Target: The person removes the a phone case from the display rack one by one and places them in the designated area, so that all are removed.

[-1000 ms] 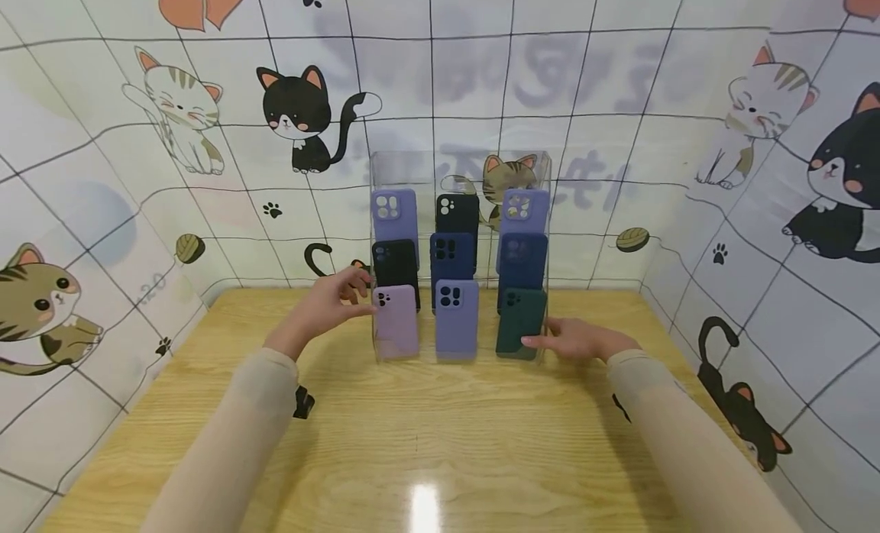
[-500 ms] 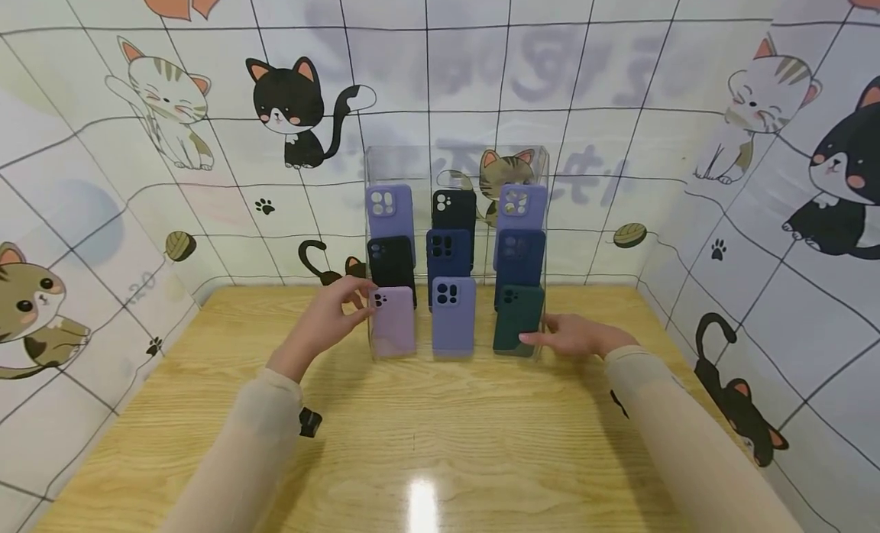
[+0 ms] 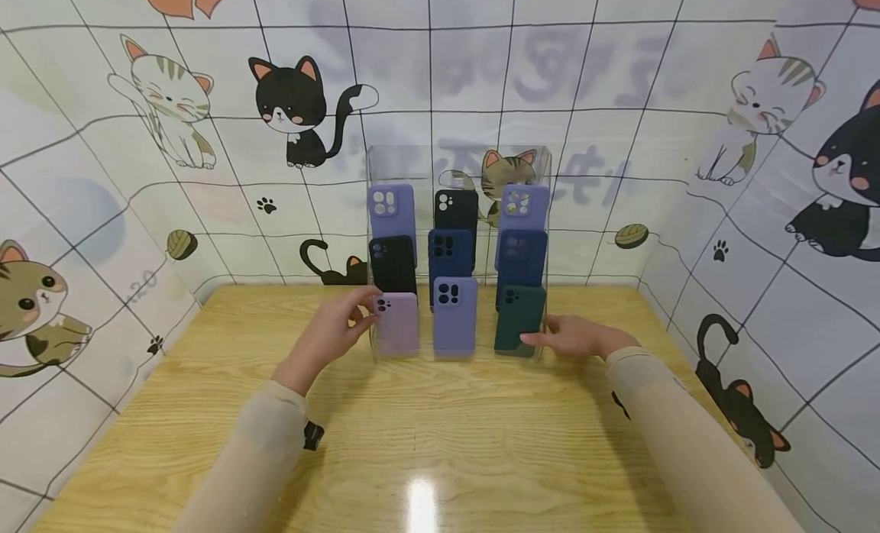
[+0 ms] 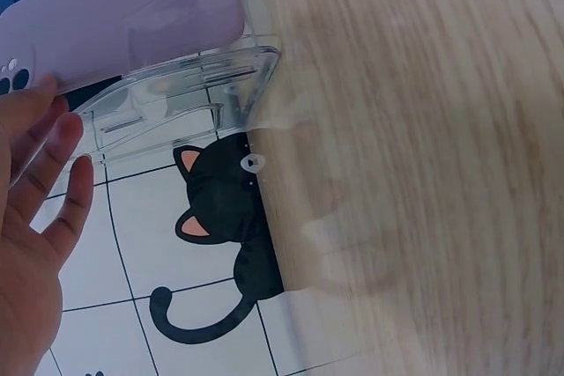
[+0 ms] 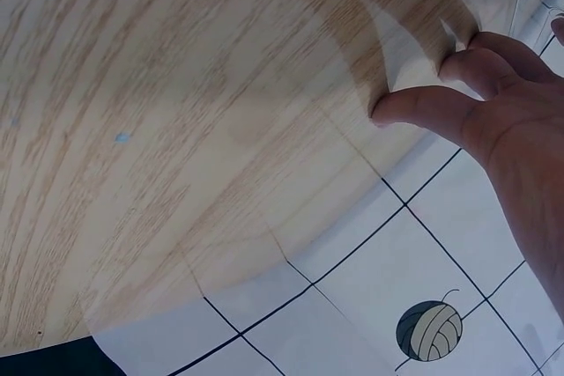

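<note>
A clear plastic display stand (image 3: 459, 159) holds several phone cases in three stepped rows. At its front left, my left hand (image 3: 335, 323) pinches the upper left corner of a pale lilac phone case (image 3: 397, 327); in the left wrist view the thumb lies by the camera holes of that case (image 4: 132, 15). The case's top leans forward, its lower end still in the front pocket. My right hand (image 3: 577, 337) holds the stand's lower right side, thumb in front of the dark green case (image 3: 519, 319). In the right wrist view, the right hand's (image 5: 493, 94) other fingers are curved.
A purple case (image 3: 454, 319) stands front centre. Behind are black (image 3: 393, 262), navy (image 3: 522, 258) and purple (image 3: 392, 212) cases. The stand is on a wooden table (image 3: 440, 426) against a cat-patterned wall (image 3: 426, 75).
My left hand has closed from the stand's left edge onto the lilac case's upper corner. The case's top has tipped lower and forward. The right hand stays put.
</note>
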Available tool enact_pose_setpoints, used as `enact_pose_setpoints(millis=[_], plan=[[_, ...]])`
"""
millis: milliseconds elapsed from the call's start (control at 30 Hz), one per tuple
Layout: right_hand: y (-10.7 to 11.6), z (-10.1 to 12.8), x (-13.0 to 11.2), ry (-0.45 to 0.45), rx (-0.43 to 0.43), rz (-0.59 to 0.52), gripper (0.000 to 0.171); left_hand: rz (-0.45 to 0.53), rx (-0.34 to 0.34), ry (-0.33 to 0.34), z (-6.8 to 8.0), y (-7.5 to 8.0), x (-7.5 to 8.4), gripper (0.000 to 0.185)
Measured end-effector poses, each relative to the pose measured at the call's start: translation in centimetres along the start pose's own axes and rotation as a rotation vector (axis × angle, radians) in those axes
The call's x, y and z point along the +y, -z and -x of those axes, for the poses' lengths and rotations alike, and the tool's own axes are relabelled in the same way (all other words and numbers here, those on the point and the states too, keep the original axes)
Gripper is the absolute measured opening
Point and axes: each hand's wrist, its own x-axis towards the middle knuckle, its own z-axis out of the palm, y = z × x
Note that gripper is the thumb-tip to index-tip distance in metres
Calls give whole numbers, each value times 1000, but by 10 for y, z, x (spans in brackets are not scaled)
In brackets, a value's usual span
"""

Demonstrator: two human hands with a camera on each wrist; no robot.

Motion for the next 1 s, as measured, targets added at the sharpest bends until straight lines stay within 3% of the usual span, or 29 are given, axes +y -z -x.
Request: enact_pose_setpoints(millis=[267, 600, 867, 1000], plan=[[0, -1, 1, -8, 1, 3, 118, -47, -42, 19, 3, -4, 4, 53], [-4, 0, 4, -12, -3, -34, 118, 9, 3, -7, 0, -6, 6, 51], [-5, 1, 4, -17, 3, -33, 118, -77, -84, 24, -3, -6, 5, 59], [-5, 1, 1, -20, 7, -38, 117, -89, -82, 10, 0, -9, 3, 62]])
